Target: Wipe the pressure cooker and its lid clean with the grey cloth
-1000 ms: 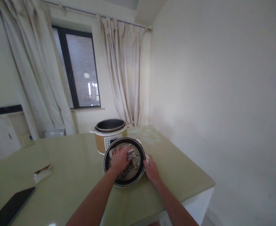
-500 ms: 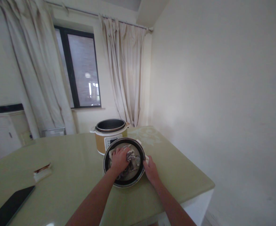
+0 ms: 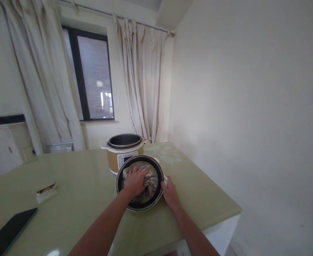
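A round pressure cooker lid (image 3: 154, 195) is tilted up on the table, its metal inner side with a black seal facing me. My left hand (image 3: 136, 182) presses a crumpled pale patterned cloth (image 3: 149, 177) against that inner side, fingers curled over it. At the right rim, my right hand (image 3: 169, 192) grips the lid by its edge, near a white handle part. Just behind the lid stands the electric pressure cooker (image 3: 112, 160), white and gold with a control panel, its top uncovered and a dark pot inside. The lid hides part of the panel.
The pale green table (image 3: 81, 199) ends at a corner on the right, close to the wall. A dark flat tablet-like object (image 3: 11, 229) lies at the left front. Behind it is a small whitish packet (image 3: 46, 193) with a brown edge.
My left hand and the cloth have shifted very slightly on the lid's inner side. My right hand keeps its hold on the rim. The view has moved a little.
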### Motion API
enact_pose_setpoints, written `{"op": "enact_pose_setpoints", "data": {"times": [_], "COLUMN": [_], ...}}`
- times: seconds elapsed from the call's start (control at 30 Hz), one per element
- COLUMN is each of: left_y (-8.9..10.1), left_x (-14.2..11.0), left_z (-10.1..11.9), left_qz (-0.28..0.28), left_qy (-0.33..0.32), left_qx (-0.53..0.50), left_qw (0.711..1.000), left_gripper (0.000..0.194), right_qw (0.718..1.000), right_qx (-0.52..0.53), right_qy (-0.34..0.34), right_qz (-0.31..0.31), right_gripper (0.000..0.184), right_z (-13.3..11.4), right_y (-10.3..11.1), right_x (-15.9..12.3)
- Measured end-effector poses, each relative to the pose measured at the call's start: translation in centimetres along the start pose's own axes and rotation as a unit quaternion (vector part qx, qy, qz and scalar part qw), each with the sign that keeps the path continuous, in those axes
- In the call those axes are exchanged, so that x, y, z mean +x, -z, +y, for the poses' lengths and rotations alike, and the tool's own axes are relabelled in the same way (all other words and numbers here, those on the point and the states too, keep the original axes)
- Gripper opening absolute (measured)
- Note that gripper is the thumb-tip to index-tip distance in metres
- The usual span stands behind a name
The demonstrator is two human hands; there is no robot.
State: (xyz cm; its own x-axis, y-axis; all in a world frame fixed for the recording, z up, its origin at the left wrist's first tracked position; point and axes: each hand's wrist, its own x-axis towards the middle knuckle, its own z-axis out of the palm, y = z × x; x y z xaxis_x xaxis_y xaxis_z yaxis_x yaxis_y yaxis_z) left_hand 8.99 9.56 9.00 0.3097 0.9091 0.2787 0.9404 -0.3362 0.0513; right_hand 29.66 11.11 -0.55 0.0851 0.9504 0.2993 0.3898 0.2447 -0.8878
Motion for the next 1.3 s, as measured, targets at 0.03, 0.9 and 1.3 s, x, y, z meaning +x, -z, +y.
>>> {"op": "enact_pose_setpoints", "data": {"times": [0.03, 0.9, 1.3], "left_y": [0.1, 0.7, 1.2], "left_x": [-0.2, 4.5, 2.9], "left_z": [0.1, 1.3, -1.7], "left_qz": [-0.018, 0.04, -0.228], "left_qy": [-0.048, 0.021, -0.086], "left_qx": [0.008, -0.095, -0.213], "left_qw": [0.999, 0.994, 0.946], "left_gripper": [0.043, 0.025, 0.026], "right_qw": [1.0, 0.987, 0.979], "right_qx": [0.0, -0.16, -0.199], "right_qy": [-0.002, 0.032, 0.034], "right_qz": [0.0, -0.011, -0.003], "right_gripper": [0.049, 0.033, 0.042], "right_z": [-0.1, -0.8, -1.0], "right_y": [0.0, 0.1, -0.1], "right_x": [0.0, -1.2, -1.4]}}
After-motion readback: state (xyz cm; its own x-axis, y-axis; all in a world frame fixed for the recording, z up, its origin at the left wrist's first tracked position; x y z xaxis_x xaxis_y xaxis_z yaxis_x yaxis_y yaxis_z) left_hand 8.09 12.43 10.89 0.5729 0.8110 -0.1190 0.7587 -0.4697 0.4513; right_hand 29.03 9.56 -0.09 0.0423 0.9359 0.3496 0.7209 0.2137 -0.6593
